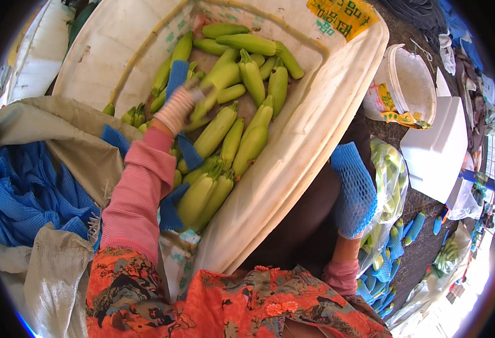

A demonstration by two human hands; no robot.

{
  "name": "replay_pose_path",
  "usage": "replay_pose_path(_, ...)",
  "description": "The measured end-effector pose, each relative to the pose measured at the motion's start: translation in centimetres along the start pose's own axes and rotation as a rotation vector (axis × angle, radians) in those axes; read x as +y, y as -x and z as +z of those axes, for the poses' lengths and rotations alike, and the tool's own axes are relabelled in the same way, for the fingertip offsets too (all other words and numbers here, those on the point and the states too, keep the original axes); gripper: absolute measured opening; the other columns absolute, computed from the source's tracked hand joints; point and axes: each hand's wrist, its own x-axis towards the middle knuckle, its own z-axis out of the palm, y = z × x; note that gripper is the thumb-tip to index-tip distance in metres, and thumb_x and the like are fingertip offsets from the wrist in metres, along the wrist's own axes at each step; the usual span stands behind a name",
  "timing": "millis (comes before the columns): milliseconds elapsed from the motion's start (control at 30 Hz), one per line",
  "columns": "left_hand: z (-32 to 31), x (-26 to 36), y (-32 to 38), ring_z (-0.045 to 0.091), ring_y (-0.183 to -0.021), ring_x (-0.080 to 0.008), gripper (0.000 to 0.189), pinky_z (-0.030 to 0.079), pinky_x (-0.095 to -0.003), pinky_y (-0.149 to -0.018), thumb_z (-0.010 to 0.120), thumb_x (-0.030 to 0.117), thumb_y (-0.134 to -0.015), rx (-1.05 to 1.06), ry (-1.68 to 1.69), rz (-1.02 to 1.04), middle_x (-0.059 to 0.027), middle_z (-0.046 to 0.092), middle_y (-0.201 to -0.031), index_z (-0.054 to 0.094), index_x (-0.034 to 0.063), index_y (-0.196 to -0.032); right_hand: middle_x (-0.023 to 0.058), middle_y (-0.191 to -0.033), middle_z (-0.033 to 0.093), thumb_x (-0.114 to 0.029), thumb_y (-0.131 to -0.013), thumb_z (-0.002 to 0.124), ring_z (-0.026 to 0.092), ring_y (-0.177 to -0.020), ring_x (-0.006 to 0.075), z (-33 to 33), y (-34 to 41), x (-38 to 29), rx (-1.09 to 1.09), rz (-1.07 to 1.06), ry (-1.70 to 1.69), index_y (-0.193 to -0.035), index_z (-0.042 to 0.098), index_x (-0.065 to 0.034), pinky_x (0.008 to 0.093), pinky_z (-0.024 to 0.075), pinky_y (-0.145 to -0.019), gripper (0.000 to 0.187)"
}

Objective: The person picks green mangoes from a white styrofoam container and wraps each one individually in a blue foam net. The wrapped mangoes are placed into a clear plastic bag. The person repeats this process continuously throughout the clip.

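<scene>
My left hand, in a striped glove, reaches into a large white tub. Its blurred fingers are at a pale green zucchini; whether they grip it cannot be made out. A blue foam net sleeve lies just beyond the glove, and another blue net piece is below the wrist. More zucchini lie around the hand on the tub's floor. Outside the tub, to the right, a blue foam net sleeve is pulled over my right hand, covering it down to the wrist and hiding the fingers.
A beige sack with many blue net sleeves stands at left. To the right are a clear bag of zucchini, netted zucchini on the ground, a white bucket and a white foam box.
</scene>
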Motion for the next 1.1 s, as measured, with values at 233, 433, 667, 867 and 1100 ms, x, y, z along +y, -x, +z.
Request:
replay_pose_path(233,-1.4,-5.1,0.6,0.053,-0.118,-0.0346,0.072,0.043,-0.037,-0.099,0.068,0.035,-0.071,-0.092,-1.371,-0.062,-0.0264,0.055,-0.125,0.045,-0.0014,-0.129,0.0121,-0.109,0.066,0.002,-0.08,0.058,0.062,-0.099,0.0316,0.3,-0.6,-0.2,0.006,-0.01,-0.002,-0.109,0.067,-0.0063,0.0388,0.0492,-0.086,0.032)
replay_pose_path(433,1.2,-10.4,1.5,0.055,-0.114,-0.0357,0.08,0.047,-0.038,-0.094,0.079,0.02,-0.057,0.317,-1.325,-0.342,-0.023,0.056,-0.12,0.04,0.0015,-0.124,0.0132,-0.108,0.066,0.0,-0.081,0.057,0.062,-0.1,0.0314,-0.3,-0.3,-0.4,0.012,0.063,-0.079,-0.11,0.066,-0.0055,0.0393,0.0489,-0.087,0.031)
replay_pose_path(667,4.0,0.5,6.9,0.062,-0.095,-0.0243,0.072,0.052,-0.0362,-0.086,0.085,0.011,-0.058,0.298,-0.386,0.5,-0.0132,0.063,-0.106,0.049,-0.0006,-0.119,0.0174,-0.128,0.053,-0.018,-0.09,0.059,0.053,-0.117,0.0254,-8.8,-5.0,-6.6,0.121,0.462,-1.191,-0.133,0.044,0.0021,0.041,0.0434,-0.101,0.05)
replay_pose_path(867,15.1,9.8,18.3,0.064,-0.088,-0.0249,0.045,0.055,-0.0393,-0.081,0.076,0.017,-0.076,-0.05,0.497,0.549,-0.0114,0.063,-0.099,0.054,0.001,-0.112,0.0175,-0.129,0.053,-0.021,-0.083,0.062,0.053,-0.117,0.0281,-10.3,-3.7,-10.7,0.036,0.11,-1.365,-0.134,0.044,0.0011,0.0435,0.0434,-0.101,0.058)
replay_pose_path(1100,21.8,3.1,24.9,0.058,-0.102,-0.0252,0.075,0.046,-0.0346,-0.088,0.074,0.018,-0.079,-0.447,-0.339,0.718,-0.015,0.057,-0.114,0.029,0.0042,-0.137,0.0176,-0.129,0.053,-0.025,-0.076,0.066,0.053,-0.116,0.0312,-10.1,-2.0,-10.2,0.096,0.279,-1.609,-0.135,0.043,0.0,0.0464,0.0434,-0.1,0.068)
